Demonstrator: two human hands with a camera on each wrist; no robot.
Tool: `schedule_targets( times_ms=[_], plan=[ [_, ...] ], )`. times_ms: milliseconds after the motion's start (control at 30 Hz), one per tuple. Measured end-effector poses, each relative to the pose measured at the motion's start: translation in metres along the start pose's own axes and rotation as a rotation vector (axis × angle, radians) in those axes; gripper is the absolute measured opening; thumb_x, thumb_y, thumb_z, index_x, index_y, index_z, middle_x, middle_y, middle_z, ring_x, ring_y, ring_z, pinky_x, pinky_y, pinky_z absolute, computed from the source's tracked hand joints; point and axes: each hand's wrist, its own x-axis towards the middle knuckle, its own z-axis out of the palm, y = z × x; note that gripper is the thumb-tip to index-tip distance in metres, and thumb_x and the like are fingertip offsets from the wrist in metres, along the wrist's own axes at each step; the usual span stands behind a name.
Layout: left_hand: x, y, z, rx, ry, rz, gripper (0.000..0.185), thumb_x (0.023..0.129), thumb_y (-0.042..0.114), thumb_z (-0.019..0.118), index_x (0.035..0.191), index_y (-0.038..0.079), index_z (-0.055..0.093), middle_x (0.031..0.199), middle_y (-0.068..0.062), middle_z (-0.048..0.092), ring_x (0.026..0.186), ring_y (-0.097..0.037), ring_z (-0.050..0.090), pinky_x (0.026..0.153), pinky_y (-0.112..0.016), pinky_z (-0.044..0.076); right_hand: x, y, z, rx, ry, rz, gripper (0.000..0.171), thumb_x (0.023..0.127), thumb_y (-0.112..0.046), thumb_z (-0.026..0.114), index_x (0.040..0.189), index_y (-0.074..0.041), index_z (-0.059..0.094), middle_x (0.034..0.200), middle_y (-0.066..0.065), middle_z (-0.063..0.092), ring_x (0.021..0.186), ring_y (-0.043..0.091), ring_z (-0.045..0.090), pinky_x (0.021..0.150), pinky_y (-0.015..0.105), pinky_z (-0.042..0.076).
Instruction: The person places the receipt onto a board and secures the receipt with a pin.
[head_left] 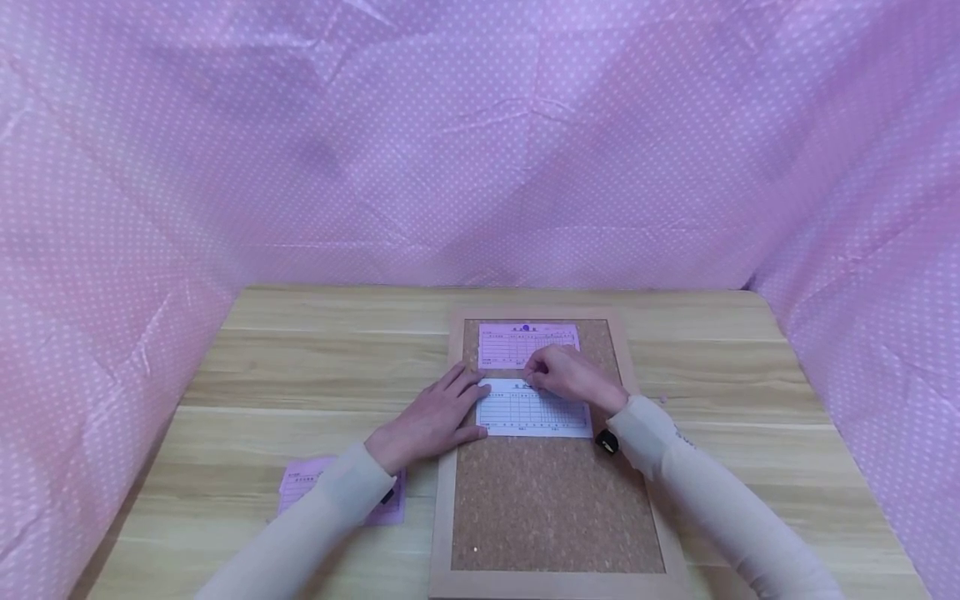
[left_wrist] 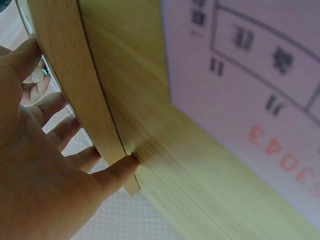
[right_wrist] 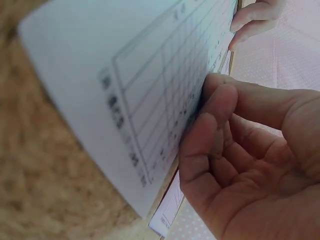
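Note:
A white printed form [head_left: 532, 417] lies on the wood-framed corkboard [head_left: 555, 508], below a pink form [head_left: 497, 348] held by a purple pushpin [head_left: 526, 327] at its top. My left hand [head_left: 442, 414] rests with spread fingers across the board's left frame, its fingertips at the white form's left edge. My right hand [head_left: 566, 375] pinches a small pushpin at the white form's top middle. In the left wrist view a greenish bit of the pushpin [left_wrist: 45, 72] shows between those fingers; in the right wrist view the fingers of the right hand [right_wrist: 250, 150] hide it.
More pink forms [head_left: 300, 479] lie on the wooden table [head_left: 360, 358] left of the board, partly under my left forearm. A tiny pink object [head_left: 663, 400] is on the table right of the board. Dotted pink cloth [head_left: 480, 167] hangs round the back and sides.

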Motion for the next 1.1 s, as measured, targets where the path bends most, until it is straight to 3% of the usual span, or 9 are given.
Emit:
schedule_targets(
  times_ms=[233,1100],
  plan=[
    [0.001,0.0003,-0.0025,0.007,0.009,0.014,0.065,0.099,0.042,0.069,0.149,0.005,0.052,0.16,-0.017,0.04,0.152,-0.045,0.025,0.115,-0.062,0.038,0.0013,-0.0002,-0.0025,-0.012,-0.01,0.021,0.012,0.099,-0.013,0.068,0.091,-0.009,0.076,0.078,0.0,0.065,0.067,0.014,0.054,0.06,0.026,0.041],
    [0.0002,-0.001,-0.0051,-0.007,-0.022,-0.013,0.067,0.099,0.045,0.068,0.151,0.007,0.051,0.162,-0.014,0.038,0.154,-0.043,0.022,0.117,-0.061,0.036,0.0052,-0.0022,-0.0014,-0.03,-0.024,0.061,0.006,0.098,-0.012,0.07,0.094,-0.007,0.072,0.084,0.002,0.066,0.072,0.016,0.058,0.065,0.027,0.046]
  ],
)
